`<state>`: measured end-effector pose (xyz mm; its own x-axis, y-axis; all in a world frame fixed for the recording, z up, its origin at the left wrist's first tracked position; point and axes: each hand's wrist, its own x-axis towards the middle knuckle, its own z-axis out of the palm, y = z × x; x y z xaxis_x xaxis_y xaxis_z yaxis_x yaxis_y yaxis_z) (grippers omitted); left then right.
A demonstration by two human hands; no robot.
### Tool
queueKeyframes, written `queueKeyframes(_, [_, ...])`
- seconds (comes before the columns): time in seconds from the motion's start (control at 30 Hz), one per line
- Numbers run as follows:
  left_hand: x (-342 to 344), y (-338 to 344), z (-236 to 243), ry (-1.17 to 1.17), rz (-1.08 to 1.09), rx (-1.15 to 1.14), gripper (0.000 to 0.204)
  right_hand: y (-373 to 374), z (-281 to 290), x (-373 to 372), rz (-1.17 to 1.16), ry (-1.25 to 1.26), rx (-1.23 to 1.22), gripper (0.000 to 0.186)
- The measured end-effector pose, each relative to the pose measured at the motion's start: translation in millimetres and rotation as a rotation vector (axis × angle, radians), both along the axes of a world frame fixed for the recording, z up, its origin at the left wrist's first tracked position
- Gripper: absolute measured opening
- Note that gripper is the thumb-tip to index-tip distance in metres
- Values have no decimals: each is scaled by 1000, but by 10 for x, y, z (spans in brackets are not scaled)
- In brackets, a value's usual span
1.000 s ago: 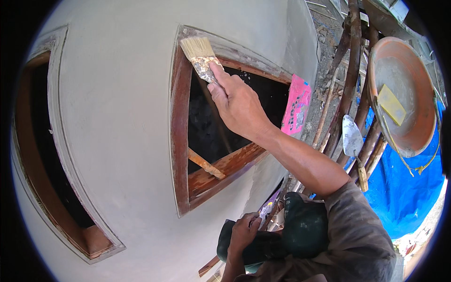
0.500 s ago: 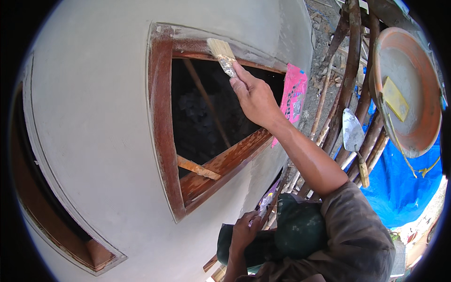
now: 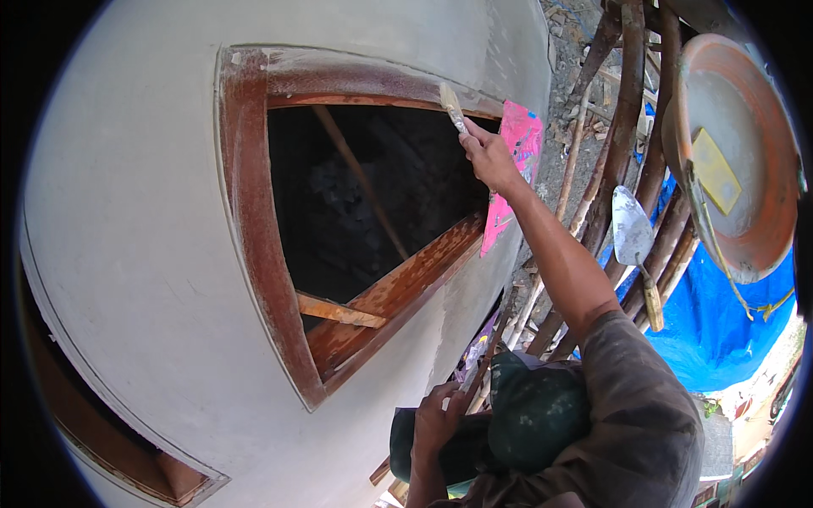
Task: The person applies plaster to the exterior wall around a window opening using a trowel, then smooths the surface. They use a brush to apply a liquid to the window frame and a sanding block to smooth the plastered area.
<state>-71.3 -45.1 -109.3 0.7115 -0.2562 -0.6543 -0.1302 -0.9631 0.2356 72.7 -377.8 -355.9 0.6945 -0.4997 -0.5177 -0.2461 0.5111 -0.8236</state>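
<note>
my right hand (image 3: 489, 159) pinches the brush (image 3: 455, 113), bristles at the window frame (image 3: 356, 82) near the pink sheet (image 3: 520, 135); i'd stroke lightly along the wood. left hand (image 3: 434, 418) looks curled, can't tell if it's gripping anything.
</note>
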Motion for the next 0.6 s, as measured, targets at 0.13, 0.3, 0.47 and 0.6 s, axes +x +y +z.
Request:
queueKeyframes(0.13, [-6,101,-47,16,-47,-5,27,13,-232,42,-73,-26,-65,46])
queueKeyframes(0.3, [-44,52,-80,34,-9,-35,27,67,387,-62,-14,-105,-41,47])
queueKeyframes(0.47, [6,0,-135,63,-48,14,28,20,901,-242,7,-189,-118,47])
queueKeyframes(0.6, [3,16,-162,113,-70,18,28,100,2028,-283,-84,-506,-430,45])
